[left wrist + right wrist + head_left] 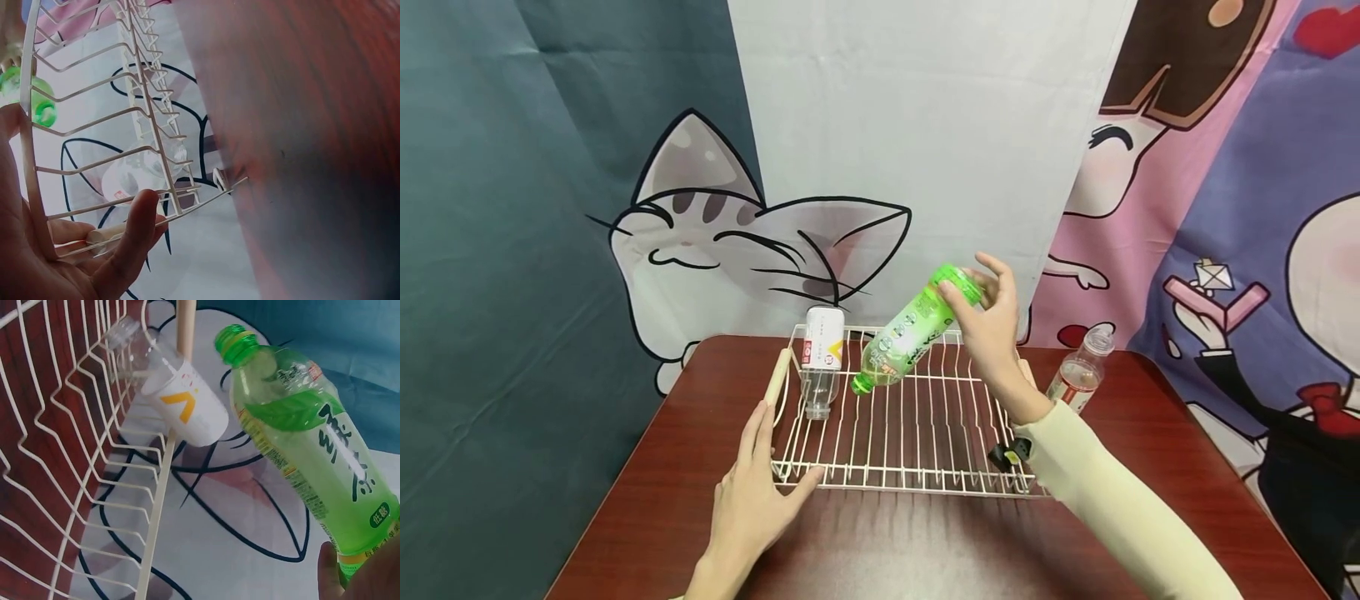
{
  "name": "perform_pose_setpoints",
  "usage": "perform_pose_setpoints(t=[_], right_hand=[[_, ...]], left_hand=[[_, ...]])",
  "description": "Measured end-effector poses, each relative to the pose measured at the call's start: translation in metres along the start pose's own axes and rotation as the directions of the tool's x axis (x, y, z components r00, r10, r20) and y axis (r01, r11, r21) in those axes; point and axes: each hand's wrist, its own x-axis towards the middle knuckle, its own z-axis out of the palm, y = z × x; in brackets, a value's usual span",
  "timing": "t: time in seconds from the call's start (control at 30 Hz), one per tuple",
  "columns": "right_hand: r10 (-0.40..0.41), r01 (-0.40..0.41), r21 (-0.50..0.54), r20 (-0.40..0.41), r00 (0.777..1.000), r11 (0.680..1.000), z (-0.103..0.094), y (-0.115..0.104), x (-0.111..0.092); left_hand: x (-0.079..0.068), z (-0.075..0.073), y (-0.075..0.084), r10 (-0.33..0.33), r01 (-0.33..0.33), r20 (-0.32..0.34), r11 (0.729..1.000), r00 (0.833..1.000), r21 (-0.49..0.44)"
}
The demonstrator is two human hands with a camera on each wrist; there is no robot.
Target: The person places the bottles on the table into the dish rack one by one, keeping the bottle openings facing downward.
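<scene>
My right hand (988, 321) pinches the base of a green-labelled drink bottle (906, 333), which is tilted with its green cap pointing down and to the left. It hangs over a white wire dish rack (917, 477). In the right wrist view the bottle (306, 437) shows pale green contents and large dark lettering. At the rack's near left corner, my left hand (756, 500) holds the frame, thumb by the front rail and fingers along the side handle. A clear bottle with a white label (823, 342) stands upside down in the rack's left part.
Right of the rack stands a clear bottle with a red and white label (1077, 371). A small black object (1011, 454) is at the rack's near right corner. The rack rests on a reddish-brown table (662, 492), with a cartoon-printed cloth (925, 117) behind it.
</scene>
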Motion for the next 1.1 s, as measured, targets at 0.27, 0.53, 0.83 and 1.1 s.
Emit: perform_pose_setpoints(t=[0.27,0.53,0.83,1.1], right_hand=[[-0.008,0.018,-0.124,0.086,0.996,0.992,0.019,0.016,0.019],[0.020,0.024,-0.205,0.209,0.978,0.978,0.035,0.034,0.023],[0.022,0.055,-0.295,0.253,0.967,0.954,0.053,0.050,0.014],[0.027,0.092,-0.398,0.283,0.959,0.913,0.069,0.061,0.008]], left_hand=[[0.000,0.000,-0.001,0.001,-0.001,0.007,1.000,1.000,0.008],[-0.002,0.001,-0.001,-0.004,0.004,0.006,1.000,1.000,0.007],[-0.001,0.000,-0.001,0.002,-0.002,-0.004,1.000,1.000,0.012],[0.001,-0.001,-0.001,0.004,-0.004,-0.006,1.000,1.000,0.017]])
